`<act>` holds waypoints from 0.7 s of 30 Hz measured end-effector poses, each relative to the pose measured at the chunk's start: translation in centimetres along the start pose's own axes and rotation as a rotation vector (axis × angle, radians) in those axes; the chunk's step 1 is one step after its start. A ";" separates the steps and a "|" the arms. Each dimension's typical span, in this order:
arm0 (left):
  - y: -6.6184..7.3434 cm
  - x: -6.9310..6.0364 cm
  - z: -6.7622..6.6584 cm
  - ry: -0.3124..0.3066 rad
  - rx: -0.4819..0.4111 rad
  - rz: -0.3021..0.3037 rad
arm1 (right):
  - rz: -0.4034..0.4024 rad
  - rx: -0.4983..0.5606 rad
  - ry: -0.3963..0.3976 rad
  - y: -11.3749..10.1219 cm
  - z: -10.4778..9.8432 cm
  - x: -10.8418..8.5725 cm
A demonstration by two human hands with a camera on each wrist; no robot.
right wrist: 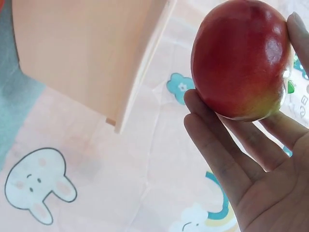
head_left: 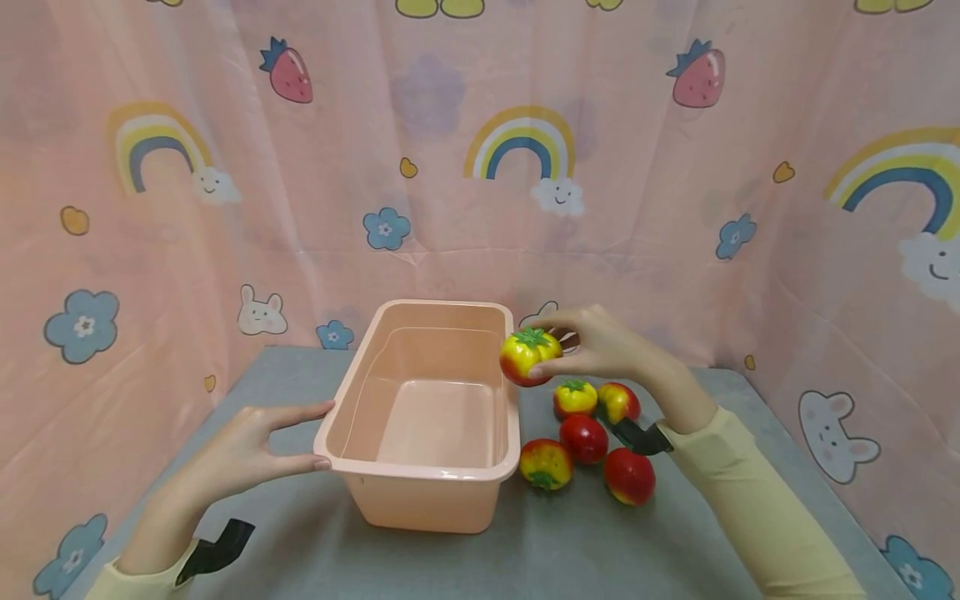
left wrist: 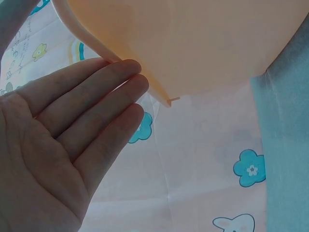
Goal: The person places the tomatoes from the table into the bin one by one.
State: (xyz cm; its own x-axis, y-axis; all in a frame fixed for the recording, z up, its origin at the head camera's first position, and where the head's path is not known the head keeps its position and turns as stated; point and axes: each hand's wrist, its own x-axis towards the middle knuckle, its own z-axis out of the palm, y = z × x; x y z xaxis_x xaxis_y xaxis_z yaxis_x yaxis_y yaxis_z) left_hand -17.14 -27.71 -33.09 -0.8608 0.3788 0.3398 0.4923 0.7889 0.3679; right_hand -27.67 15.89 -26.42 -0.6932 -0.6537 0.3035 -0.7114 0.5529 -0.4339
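My right hand (head_left: 592, 342) pinches a glossy red-and-yellow fruit (head_left: 517, 367) with a green leafy cap, thumb on the near side. It hangs beside the right rim of a peach plastic basin (head_left: 420, 473), level with the rim. From the right wrist camera the fruit (right wrist: 241, 63) shows its red underside, above the fingers. No fruit shows inside the basin. With straight, spread fingers, my left hand (head_left: 243, 450) touches the basin's left rim near its front corner. The left wrist view shows that hand (left wrist: 72, 130) with its palm turned up and fingertips at the rim.
Right of the basin, several similar fruits lie on the grey table (head_left: 285, 550): a yellow-topped one (head_left: 575, 400), a yellow-red one (head_left: 619, 403), a mottled one (head_left: 546, 464) and red ones (head_left: 630, 477). A pink patterned curtain (head_left: 330, 167) hangs behind and at both sides.
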 end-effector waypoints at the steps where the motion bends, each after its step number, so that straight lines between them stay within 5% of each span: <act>1: 0.0 0.0 0.0 0.000 -0.001 0.001 | -0.001 -0.002 -0.002 -0.1 0.0 0.2; 21: 0.1 -0.1 0.0 -0.004 -0.016 -0.012 | -0.090 0.019 -0.031 -1.5 0.3 3.2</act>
State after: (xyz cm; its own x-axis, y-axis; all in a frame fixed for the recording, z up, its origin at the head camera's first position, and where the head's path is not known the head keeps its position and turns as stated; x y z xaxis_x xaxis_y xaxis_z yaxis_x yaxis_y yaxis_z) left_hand -17.08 -27.66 -33.13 -0.8673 0.3710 0.3319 0.4838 0.7854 0.3862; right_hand -28.82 12.81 -25.11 -0.6222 -0.7162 0.3162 -0.7683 0.4812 -0.4221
